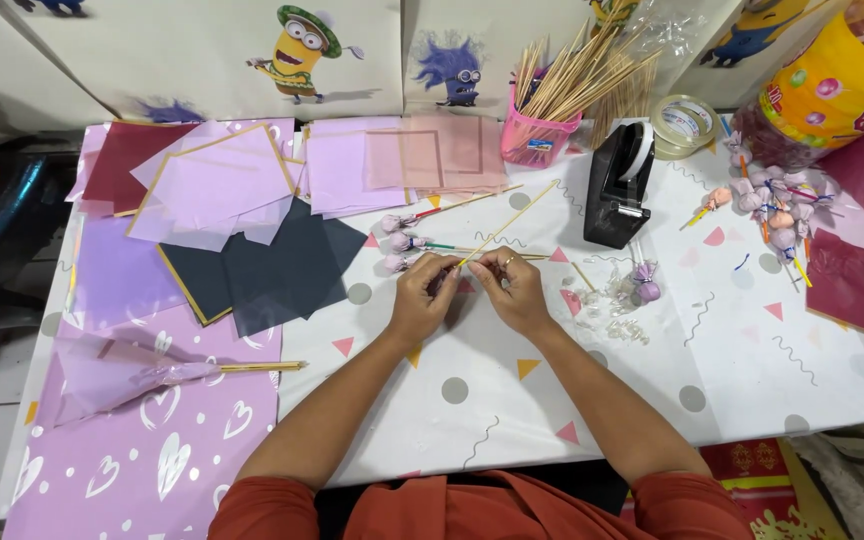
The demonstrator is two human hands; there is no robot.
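Both hands just left of the black tape dispenser, left hand and right hand pinching a thin wooden skewer, perhaps wrapping its end, pink cup behind-left of the dispenser, packed with skewers.

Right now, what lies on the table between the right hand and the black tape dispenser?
In the head view, between the right hand and the black tape dispenser, mostly bare tablecloth shows, crossed by a short wooden skewer.
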